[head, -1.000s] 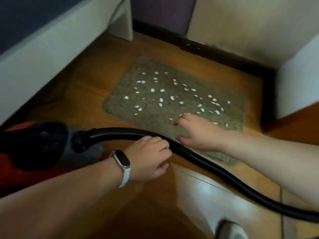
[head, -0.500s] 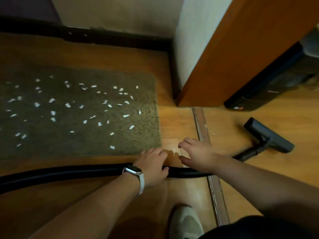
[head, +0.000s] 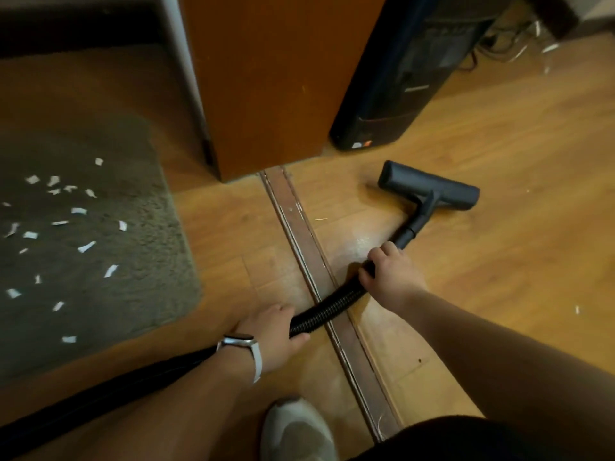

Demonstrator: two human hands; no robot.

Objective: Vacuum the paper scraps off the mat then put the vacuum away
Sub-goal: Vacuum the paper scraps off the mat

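Both hands grip hose: right hand near wand, left hand behind. Drag nozzle onto mat, flat over scraps.

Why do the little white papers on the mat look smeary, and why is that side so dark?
In the head view, the paper scraps on the mat are streaked by motion blur; that left side lies in dim shadow, while the floor near the vacuum head is brighter, with a pale glare patch by the right hand.

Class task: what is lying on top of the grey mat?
Small white paper scraps lie scattered on the mat. The vacuum nozzle is off it, on the wood floor. The mat's left part is out of frame.
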